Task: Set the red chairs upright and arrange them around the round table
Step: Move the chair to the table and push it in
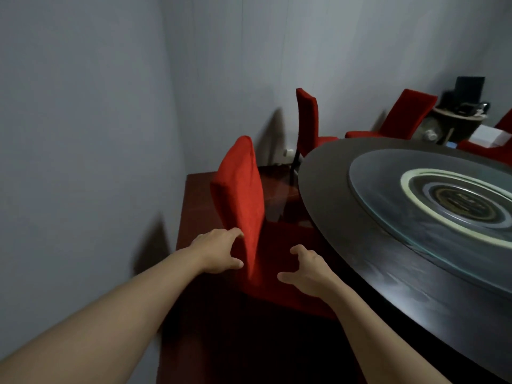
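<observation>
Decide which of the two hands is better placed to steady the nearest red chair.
Left. The left hand already touches the nearest chair's backrest; the right hand hovers over its seat, apparently touching nothing.

Looks like a private dining room: large round table (327, 173) with glass turntable (388, 189) (restaurant-style), red covered chairs (241, 184) around, plain grey walls (83, 106).
</observation>
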The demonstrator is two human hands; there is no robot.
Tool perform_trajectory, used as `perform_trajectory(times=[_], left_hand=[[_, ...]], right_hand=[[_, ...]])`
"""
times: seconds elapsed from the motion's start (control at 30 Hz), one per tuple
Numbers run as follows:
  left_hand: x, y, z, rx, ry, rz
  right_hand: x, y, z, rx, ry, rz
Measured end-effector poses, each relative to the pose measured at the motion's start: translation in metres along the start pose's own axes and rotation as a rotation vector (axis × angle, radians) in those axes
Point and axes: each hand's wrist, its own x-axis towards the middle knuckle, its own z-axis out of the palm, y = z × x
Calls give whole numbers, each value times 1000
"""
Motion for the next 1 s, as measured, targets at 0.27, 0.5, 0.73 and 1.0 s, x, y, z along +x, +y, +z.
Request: perform_trajectory(times=[0.27,0.5,0.73,1.0], left_hand=[[132,-36,-60,28,67,-2],[240,-67,-88,91,67,94],[359,-99,-116,187,43,306],[450,-97,-128,230,-52,487]], right_hand=[[155,-43,-39,20,20,-55],[252,-67,-54,35,69,-20],[334,-92,-54,66,186,165],[375,-94,-65,115,276,346]])
